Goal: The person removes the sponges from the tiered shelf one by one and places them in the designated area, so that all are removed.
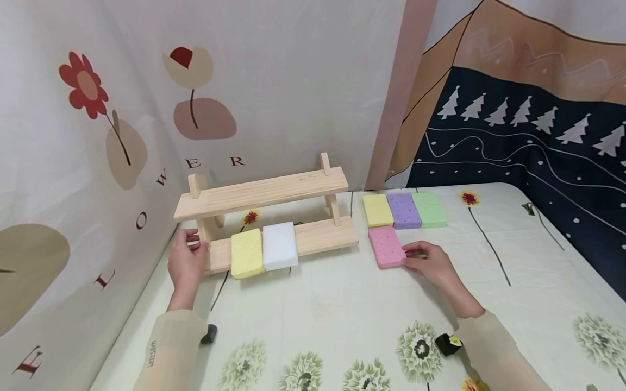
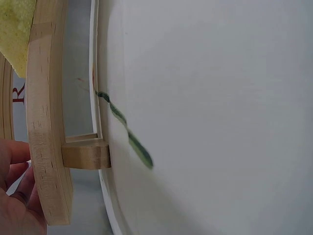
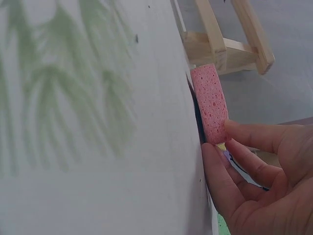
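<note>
A two-tier wooden shelf (image 1: 274, 190) stands at the back left. My left hand (image 1: 188, 260) grips its left end by the upright, just above the lower board; in the left wrist view the curled fingers (image 2: 17, 156) are partly hidden behind the board (image 2: 46, 117). A yellow sponge (image 1: 246, 253) and a white sponge (image 1: 280, 245) lie side by side on the lower board, their near ends overhanging its front edge. On the right, a pink sponge (image 1: 386, 247) has its near right corner pinched by my right hand (image 1: 430, 263). The right wrist view shows the pink sponge (image 3: 210, 103) edge-on at the fingertips.
Behind the pink sponge, a pale yellow sponge (image 1: 377, 210), a purple sponge (image 1: 404, 210) and a green sponge (image 1: 430, 209) lie in a row on the flowered tablecloth (image 1: 323, 326). Printed fabric (image 1: 293, 81) hangs close behind and left of the shelf.
</note>
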`<state>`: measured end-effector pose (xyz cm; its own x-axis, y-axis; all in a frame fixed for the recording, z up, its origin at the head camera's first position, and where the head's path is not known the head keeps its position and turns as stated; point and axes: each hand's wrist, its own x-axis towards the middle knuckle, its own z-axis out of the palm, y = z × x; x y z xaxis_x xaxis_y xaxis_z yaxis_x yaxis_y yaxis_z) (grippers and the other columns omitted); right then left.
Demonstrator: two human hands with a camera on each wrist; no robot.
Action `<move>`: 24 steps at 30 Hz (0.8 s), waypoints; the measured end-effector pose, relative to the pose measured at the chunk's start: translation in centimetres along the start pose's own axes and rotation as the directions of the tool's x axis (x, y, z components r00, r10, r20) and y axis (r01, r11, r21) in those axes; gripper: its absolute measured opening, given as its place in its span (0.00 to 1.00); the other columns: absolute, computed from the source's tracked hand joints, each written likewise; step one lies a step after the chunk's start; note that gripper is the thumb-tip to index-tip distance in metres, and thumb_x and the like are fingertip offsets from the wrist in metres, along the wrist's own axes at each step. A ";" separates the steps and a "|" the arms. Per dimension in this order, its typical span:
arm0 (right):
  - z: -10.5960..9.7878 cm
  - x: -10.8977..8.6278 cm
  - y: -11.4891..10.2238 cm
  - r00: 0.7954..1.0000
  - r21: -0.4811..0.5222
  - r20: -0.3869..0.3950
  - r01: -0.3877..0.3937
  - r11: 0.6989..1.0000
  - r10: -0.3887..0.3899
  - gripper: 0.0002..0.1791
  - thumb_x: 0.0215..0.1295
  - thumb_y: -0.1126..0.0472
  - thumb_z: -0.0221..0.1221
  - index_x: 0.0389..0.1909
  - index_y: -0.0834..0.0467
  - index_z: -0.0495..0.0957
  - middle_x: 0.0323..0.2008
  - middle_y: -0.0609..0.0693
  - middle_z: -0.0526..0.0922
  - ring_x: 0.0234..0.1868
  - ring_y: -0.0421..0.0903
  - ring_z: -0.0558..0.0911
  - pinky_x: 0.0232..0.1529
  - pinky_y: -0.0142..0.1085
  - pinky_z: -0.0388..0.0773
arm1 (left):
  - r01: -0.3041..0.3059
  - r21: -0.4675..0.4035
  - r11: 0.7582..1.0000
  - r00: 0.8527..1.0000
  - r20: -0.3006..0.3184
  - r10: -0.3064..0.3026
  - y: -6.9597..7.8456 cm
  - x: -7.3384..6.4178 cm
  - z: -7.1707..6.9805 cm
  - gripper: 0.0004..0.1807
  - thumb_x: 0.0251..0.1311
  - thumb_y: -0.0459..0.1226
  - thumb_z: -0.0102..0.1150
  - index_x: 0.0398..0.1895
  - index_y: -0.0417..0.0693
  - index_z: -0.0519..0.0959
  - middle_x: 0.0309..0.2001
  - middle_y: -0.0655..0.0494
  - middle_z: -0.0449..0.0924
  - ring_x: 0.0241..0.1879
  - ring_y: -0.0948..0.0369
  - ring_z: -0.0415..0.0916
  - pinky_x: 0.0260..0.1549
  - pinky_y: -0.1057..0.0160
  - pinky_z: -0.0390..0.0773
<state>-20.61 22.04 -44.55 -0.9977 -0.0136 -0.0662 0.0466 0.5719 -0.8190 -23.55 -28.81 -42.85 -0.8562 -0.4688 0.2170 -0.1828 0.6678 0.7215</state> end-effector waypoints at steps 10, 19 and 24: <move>0.2 -0.2 0.0 1.000 0.026 0.023 -0.004 1.000 0.003 0.19 0.63 0.65 0.64 0.53 0.69 0.78 0.47 0.67 0.84 0.42 0.45 0.82 0.34 0.26 0.78 | 0.003 -0.003 1.000 1.000 -0.006 -0.003 0.0 -0.1 0.0 0.22 0.66 0.31 0.55 0.63 0.41 0.69 0.59 0.39 0.76 0.57 0.42 0.78 0.57 0.42 0.74; 0.1 0.0 0.2 0.999 0.023 0.036 -0.011 1.000 0.010 0.19 0.63 0.64 0.65 0.53 0.70 0.78 0.47 0.66 0.84 0.40 0.40 0.81 0.33 0.26 0.78 | 0.000 -0.005 1.000 1.000 -0.005 0.000 0.0 0.0 0.0 0.22 0.66 0.31 0.55 0.63 0.41 0.69 0.59 0.39 0.76 0.56 0.42 0.78 0.57 0.42 0.74; 0.0 -0.1 -0.1 0.999 0.044 0.034 -0.013 0.999 0.011 0.20 0.65 0.64 0.64 0.54 0.71 0.78 0.50 0.68 0.83 0.40 0.38 0.81 0.35 0.26 0.80 | 0.001 -0.005 1.000 1.000 -0.003 -0.001 0.1 0.0 0.0 0.22 0.66 0.30 0.56 0.63 0.40 0.69 0.59 0.39 0.76 0.56 0.42 0.78 0.57 0.42 0.74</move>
<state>-20.51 22.02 -44.49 -0.9948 -0.0352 -0.0952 0.0617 0.5350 -0.8426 -23.52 -28.75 -42.80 -0.8545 -0.4712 0.2185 -0.1811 0.6645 0.7250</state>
